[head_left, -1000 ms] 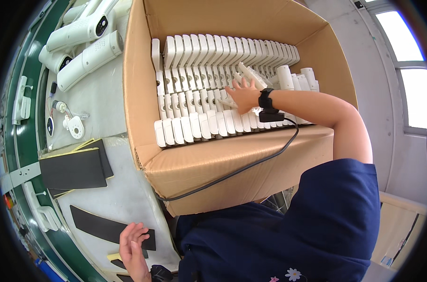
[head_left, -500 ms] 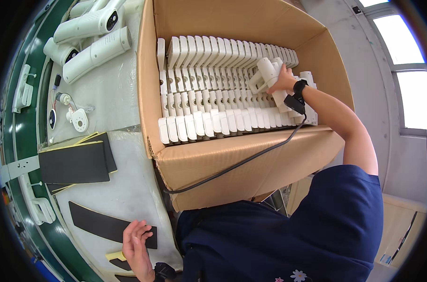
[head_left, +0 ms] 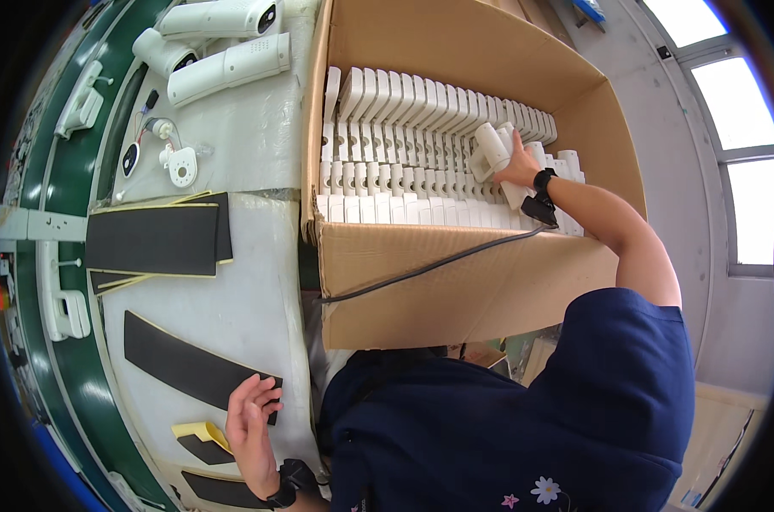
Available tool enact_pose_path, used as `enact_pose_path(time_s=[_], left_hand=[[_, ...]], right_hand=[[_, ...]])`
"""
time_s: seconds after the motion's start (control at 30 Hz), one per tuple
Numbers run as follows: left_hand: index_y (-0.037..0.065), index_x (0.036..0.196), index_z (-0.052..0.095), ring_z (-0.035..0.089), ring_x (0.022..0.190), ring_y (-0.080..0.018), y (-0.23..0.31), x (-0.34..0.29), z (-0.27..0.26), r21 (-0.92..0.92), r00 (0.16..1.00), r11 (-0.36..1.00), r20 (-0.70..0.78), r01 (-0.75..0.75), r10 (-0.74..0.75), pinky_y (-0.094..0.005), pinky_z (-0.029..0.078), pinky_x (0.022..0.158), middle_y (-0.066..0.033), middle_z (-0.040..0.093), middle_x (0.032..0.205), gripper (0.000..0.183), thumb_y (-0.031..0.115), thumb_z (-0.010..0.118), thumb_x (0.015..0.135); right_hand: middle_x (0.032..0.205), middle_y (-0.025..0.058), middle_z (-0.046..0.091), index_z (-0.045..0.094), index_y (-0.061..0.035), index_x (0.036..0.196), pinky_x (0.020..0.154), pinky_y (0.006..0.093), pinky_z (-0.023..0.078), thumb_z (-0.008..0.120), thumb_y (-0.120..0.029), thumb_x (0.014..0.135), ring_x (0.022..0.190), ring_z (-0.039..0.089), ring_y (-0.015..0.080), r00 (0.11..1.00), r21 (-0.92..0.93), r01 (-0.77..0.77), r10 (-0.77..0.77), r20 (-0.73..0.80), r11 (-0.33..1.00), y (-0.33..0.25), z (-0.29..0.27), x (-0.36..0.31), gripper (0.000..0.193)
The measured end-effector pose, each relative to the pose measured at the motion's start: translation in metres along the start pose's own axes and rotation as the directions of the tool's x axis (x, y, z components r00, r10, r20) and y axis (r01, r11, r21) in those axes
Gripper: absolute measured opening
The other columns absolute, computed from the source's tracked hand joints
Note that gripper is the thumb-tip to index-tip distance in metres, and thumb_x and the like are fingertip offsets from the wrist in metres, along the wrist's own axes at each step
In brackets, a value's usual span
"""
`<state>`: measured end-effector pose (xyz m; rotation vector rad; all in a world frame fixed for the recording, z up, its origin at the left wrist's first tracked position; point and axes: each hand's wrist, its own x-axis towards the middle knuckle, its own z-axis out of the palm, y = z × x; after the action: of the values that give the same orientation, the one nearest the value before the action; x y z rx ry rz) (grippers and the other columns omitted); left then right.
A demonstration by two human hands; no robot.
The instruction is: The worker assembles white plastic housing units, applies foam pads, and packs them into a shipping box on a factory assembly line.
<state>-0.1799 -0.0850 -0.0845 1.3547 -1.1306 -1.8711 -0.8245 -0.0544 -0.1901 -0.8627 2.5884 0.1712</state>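
Note:
Inside the cardboard box, my right hand is closed around a white plastic housing with a tube-like body and a loop handle. It sits tilted over the right part of the packed rows of similar white housings; my palm hides some of it. Over the table at lower left, my left hand has loosely curved fingers with nothing visible in them. Its fingertips overlap the end of a long black foam strip; whether they touch it I cannot tell.
Assembled white cylindrical devices lie at the table's far end, near a small wired part. Black foam sheets are stacked closer in. Left runs a green conveyor carrying white handle-shaped parts. A black cable trails from my right wrist across the box flap.
The whole view has shifted, so the box and far table items appear farther right. My right hand stays on the housing in the box, and my left hand stays by the foam strip.

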Motion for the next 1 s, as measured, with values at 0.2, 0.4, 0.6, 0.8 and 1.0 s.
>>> enact_pose_path(time_s=[0.2, 0.4, 0.6, 0.8, 1.0], left_hand=[[-0.002, 0.13, 0.05, 0.061, 0.102, -0.0218, -0.004, -0.009, 0.002, 0.021, 1.0, 1.0, 0.001, -0.018, 0.018, -0.0326, 0.048, 0.086, -0.016, 0.061, 0.119, 0.042, 0.027, 0.051, 0.101], [-0.003, 0.131, 0.049, 0.061, 0.102, -0.0236, 0.007, -0.01, -0.01, -0.016, 0.992, 0.992, -0.002, -0.129, 0.129, -0.034, 0.049, 0.085, -0.0172, 0.059, 0.122, 0.044, 0.027, 0.052, 0.1], [-0.006, 0.136, 0.043, 0.06, 0.111, -0.0298, 0.029, -0.011, 0.0, -0.145, 0.942, 0.938, 0.076, -0.314, 0.327, -0.0363, 0.052, 0.084, -0.0181, 0.04, 0.144, 0.053, 0.023, 0.06, 0.095], [0.008, 0.151, 0.02, 0.039, 0.135, -0.0317, 0.056, -0.007, 0.029, -0.343, 0.821, 0.799, 0.12, -0.494, 0.559, -0.0434, 0.043, 0.101, -0.0146, 0.025, 0.153, 0.095, 0.016, 0.08, 0.077], [0.013, 0.151, 0.001, 0.027, 0.141, -0.0305, 0.077, -0.027, 0.016, -0.213, 0.387, 0.323, -0.552, -0.922, 0.739, -0.0496, 0.036, 0.109, -0.0147, 0.018, 0.152, 0.134, 0.024, 0.096, 0.057]], right_hand=[[0.132, 0.0334, 0.046, 0.003, -0.0062, 0.154, 0.102, 0.0418, 0.045, 0.086, -0.029, 0.057, 0.118, 0.054, 0.0434, 0.992, 0.02, 0.107, -0.105, -0.069, 0.994, -0.023, -0.049, -0.009, 0.13], [0.119, 0.0166, 0.056, 0.023, -0.0021, 0.148, 0.087, 0.0393, 0.053, 0.081, -0.015, 0.068, 0.103, 0.061, 0.0253, 0.96, 0.709, 0.247, -0.265, -0.088, 0.66, -0.041, -0.131, -0.048, 0.1], [0.111, 0.0147, 0.064, 0.045, 0.0014, 0.132, 0.08, 0.0398, 0.059, 0.066, -0.016, 0.087, 0.089, 0.068, 0.0253, 0.876, 0.997, 0.071, -0.476, -0.078, -0.034, -0.128, -0.211, -0.179, 0.053], [0.111, 0.0139, 0.066, 0.05, 0.0025, 0.129, 0.083, 0.0352, 0.056, 0.059, -0.031, 0.09, 0.093, 0.067, 0.0221, 0.426, 0.963, 0.164, -0.865, -0.266, -0.215, -0.283, -0.189, -0.275, 0.052], [0.1, 0.0096, 0.069, 0.059, -0.0003, 0.117, 0.079, 0.0318, 0.056, 0.06, -0.03, 0.092, 0.087, 0.069, 0.017, -0.118, 0.981, -0.119, -0.979, -0.168, -0.154, -0.451, -0.107, -0.432, 0.039]])
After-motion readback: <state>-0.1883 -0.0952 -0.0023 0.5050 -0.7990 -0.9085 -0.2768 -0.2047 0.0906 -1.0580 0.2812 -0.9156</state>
